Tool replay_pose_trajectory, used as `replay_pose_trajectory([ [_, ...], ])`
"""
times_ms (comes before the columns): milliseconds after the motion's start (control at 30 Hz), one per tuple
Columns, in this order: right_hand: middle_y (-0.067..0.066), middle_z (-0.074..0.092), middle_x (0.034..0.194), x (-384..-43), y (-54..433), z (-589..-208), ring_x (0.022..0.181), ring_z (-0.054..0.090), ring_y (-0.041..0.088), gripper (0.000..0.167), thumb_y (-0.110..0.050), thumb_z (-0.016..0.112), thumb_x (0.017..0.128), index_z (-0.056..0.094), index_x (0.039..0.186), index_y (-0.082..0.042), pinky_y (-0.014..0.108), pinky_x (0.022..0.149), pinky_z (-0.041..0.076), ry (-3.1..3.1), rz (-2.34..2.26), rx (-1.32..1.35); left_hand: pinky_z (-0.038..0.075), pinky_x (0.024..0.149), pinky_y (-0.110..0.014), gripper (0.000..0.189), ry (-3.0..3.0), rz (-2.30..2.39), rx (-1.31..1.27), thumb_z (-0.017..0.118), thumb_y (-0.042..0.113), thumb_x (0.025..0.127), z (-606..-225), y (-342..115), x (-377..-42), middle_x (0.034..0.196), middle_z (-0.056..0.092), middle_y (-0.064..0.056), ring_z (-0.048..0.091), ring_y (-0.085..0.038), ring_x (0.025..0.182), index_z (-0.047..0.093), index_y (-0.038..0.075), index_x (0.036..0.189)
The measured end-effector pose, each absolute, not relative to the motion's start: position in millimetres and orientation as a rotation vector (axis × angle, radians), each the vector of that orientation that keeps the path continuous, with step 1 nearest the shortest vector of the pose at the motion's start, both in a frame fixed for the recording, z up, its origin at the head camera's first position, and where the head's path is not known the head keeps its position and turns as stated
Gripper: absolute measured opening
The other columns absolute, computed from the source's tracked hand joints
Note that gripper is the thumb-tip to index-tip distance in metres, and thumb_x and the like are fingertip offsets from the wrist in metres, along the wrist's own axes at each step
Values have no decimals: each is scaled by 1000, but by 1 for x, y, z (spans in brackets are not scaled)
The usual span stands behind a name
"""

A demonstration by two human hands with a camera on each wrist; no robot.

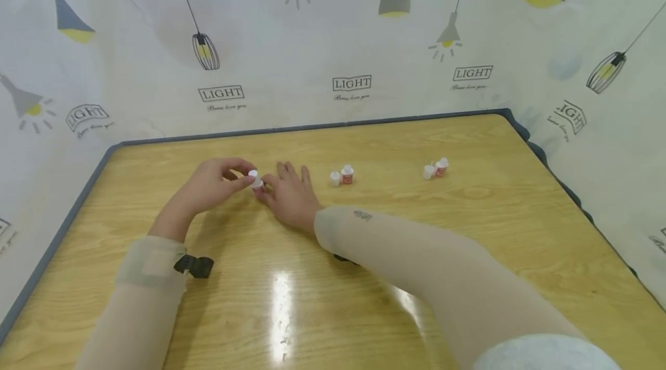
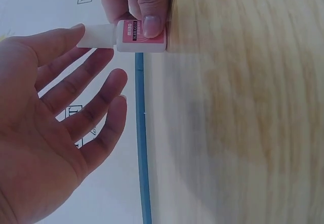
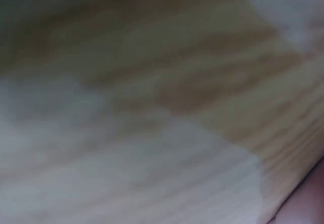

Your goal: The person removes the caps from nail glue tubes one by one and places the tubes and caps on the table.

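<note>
Two hands meet at one small bottle [image 1: 258, 188] with a pink label, standing nearly upright over the wooden table [image 1: 239, 312].
At the top of this bottle, the left hand [image 1: 215, 185] pinches the white cap [image 1: 253, 173] between thumb and finger, while its other fingers are loosely spread; the right hand [image 1: 291, 196], on the right side of the bottle, grips the labelled body with thumb and finger, its remaining fingers stretched out. Farther to the right of the same bottle is a second bottle [image 1: 347, 176], with a small white piece [image 1: 335, 178] just beside it, and, well apart, a third bottle [image 1: 441, 167] with a similar piece [image 1: 429, 171] next to it.
</note>
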State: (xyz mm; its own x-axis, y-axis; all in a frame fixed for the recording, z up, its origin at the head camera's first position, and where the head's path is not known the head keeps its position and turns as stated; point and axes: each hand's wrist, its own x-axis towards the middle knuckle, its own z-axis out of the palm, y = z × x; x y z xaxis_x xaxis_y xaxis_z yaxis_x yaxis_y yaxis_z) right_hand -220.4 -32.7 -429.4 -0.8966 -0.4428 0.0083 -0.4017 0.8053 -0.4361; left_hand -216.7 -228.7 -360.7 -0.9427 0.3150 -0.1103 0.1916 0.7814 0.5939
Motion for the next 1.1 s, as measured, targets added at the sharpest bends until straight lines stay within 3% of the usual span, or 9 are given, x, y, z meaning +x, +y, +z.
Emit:
replay_pose_trajectory([
  [333, 17, 30, 174, -222, -31, -432, 166, 20, 37, 47, -58, 45, 110, 62, 144, -29, 66, 132, 8, 2906, -683, -682, 53, 103, -59, 40, 2776, 944, 336, 64, 39, 107, -364, -227, -214, 143, 67, -17, 64, -42, 126, 71, 13, 137],
  [833, 15, 27, 176, -220, -29, -424, 167, 18, 34, 48, -57, 46, 110, 59, 152, -36, 63, 134, 7, 2864, -668, -671, 53, 93, -45, 45, 2901, 1028, 244, 72, 46, 101, -373, -226, -208, 138, 72, -13, 66, -33, 116, 77, 11, 130],
  [1100, 15, 27, 176, -220, -29, -425, 167, 17, 34, 47, -57, 48, 109, 61, 150, -36, 62, 134, 5, 2858, -704, -656, 55, 96, -52, 55, 2866, 1054, 119, 69, 54, 101, -372, -222, -204, 141, 70, -17, 64, -37, 123, 73, 13, 137],
])
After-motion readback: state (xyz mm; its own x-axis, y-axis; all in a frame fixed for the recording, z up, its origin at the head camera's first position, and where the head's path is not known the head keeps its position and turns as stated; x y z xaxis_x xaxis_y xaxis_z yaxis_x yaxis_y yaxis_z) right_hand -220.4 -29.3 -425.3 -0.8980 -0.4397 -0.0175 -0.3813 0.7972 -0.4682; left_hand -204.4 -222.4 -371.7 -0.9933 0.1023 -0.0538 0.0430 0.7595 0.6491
